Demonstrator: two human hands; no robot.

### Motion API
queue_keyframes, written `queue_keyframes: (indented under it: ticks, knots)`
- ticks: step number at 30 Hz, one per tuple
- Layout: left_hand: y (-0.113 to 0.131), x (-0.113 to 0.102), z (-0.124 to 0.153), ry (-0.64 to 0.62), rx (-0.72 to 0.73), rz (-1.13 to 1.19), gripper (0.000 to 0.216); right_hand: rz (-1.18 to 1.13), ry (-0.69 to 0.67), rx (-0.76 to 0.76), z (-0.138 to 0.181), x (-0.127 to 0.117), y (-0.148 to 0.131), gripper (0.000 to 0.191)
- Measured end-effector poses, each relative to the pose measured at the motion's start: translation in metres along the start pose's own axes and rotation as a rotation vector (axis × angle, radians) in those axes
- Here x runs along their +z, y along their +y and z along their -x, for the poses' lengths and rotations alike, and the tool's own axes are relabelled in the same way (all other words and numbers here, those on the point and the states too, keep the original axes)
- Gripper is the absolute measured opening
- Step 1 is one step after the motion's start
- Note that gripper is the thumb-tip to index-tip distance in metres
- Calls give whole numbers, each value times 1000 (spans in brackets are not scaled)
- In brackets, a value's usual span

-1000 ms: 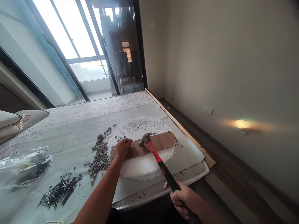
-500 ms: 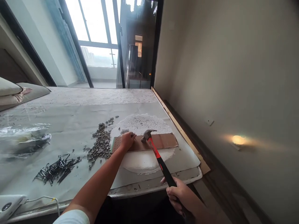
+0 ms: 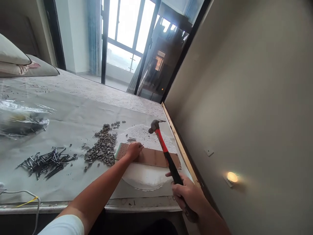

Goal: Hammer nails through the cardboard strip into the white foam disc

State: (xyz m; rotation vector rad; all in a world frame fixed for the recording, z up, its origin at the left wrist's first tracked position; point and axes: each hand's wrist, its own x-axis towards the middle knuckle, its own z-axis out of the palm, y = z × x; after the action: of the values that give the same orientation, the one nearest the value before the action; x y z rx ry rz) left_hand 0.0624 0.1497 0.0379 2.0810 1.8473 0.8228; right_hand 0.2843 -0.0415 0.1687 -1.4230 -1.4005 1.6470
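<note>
My right hand (image 3: 187, 192) is wrapped round the black grip of a claw hammer (image 3: 162, 140) with a red neck. The hammer's head is raised above the brown board (image 3: 156, 157), apart from it. My left hand (image 3: 134, 150) rests on the board, fingers pinched on a small dark nail (image 3: 141, 146), mostly hidden by the fingertips. Rows of small holes mark the board's left end. It lies on a round white foam piece (image 3: 144, 178) with a crumbly surface. Just behind the left hand lie a few loose nails (image 3: 131, 139) on the foam.
Grey gravel (image 3: 104, 148) is heaped left of the board. Farther left lie a pile of dark nails (image 3: 46, 161) and a clear plastic bag (image 3: 23, 122). A white cable (image 3: 24, 192) crosses the near left edge. A wooden strip (image 3: 179, 140) runs beside the wall at right.
The hammer has lifted away from the board, its head now higher. My left hand stays pinched at about the same spot on the board. The camera view has tilted.
</note>
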Motion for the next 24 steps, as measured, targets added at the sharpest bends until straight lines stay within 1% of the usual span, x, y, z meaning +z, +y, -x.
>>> queue_keyframes:
  ticks: [3,5,10,12,15,16,21,22,24]
  knots:
    - [1,-1,1,-24,-13,14,28,23,-44,111,-12,10,6,50]
    - [1,-2,2,-40,-23,22,28,32,-66,138,-15,12,10,47]
    - [1,-1,2,-45,-24,22,26,-13,-5,19,-10,10,9,44]
    - [0,0,2,-34,-26,24,25,0,6,48,-12,11,11,43]
    - [-2,2,1,-18,-36,44,25,31,-28,132,-17,15,16,40]
    - [-2,2,1,-17,-34,51,25,32,-37,138,-18,15,17,39]
    - [-3,3,0,-38,-25,47,24,-10,-15,28,-12,11,10,37]
    - [-3,3,0,-38,-32,48,24,-7,-9,23,-12,11,11,37]
    - [-3,3,0,-36,-43,56,25,17,-19,65,-14,13,14,38]
